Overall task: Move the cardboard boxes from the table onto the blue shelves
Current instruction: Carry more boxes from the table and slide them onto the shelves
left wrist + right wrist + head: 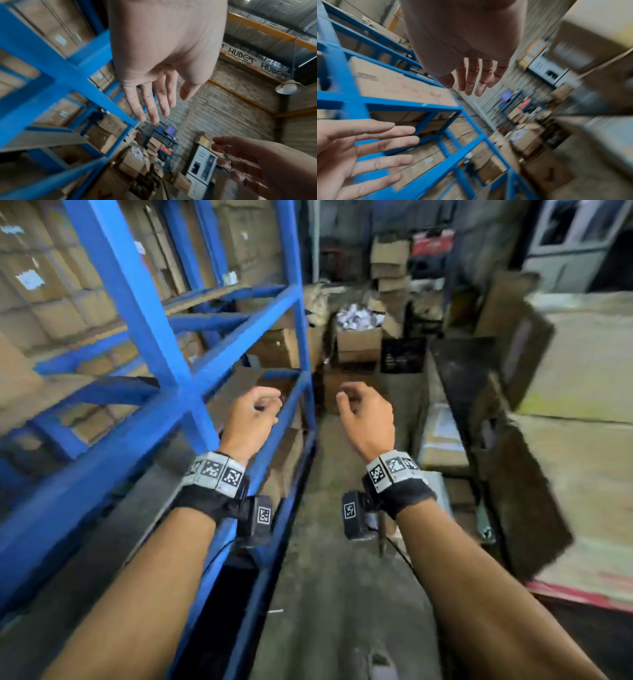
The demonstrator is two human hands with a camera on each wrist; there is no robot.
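Observation:
Both hands hang empty in the aisle between the blue shelves [154,344] on the left and stacked cardboard boxes [579,392] on the right. My left hand [255,412] is just in front of the shelf's end frame, fingers loosely bent in the head view and nearly straight in the left wrist view [154,94]. My right hand [363,412] is beside it over the floor, its fingers relaxed in the right wrist view [476,78]. Neither touches anything. The blue shelves [412,108] hold many brown cardboard boxes [399,83]. The view is blurred by motion.
A narrow concrete aisle [342,594] runs ahead. At its far end stand open cartons [359,337], one filled with white scraps, and a dark box [404,354]. Large boxes [513,460] line the right side, close to my right arm.

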